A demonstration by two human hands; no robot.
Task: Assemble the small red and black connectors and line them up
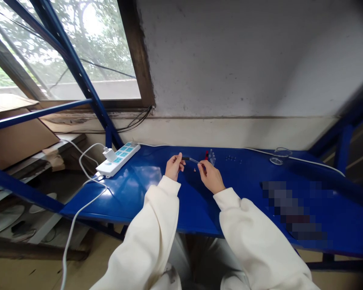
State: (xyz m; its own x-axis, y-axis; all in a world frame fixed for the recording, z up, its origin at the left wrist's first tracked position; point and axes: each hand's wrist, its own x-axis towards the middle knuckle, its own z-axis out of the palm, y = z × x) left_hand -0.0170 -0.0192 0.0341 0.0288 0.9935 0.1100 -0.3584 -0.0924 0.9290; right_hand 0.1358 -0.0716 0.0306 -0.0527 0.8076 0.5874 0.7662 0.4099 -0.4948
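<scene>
A thin pen-like stick (186,158), dark at its left part and clear toward its right, is held between two hands over the bench (196,209), nearer its back edge than its front and a little left of the middle; the left hand (174,166) pinches the dark part between thumb and fingers; the right hand (211,175) pinches the clear end with its fingers pressed together; both arms, in cream sleeves (160,213), reach in over the front edge. A tiny light bit (195,170) shows between the hands; whether it rests on the bench cannot be told.

Just beyond the right hand, near the back edge, are a red piece (207,155) and some small clear pieces (212,158) beside it; more tiny clear bits lie to their right; farther along, toward the back right corner, sits a clear round dish (276,161), near a white cord (314,162); a blurred-out patch (293,213) covers something at the right front.

At the back left corner lies a white power strip (121,158) with a white plug (109,154) in it; a white cable (74,225) hangs past the left edge.
</scene>
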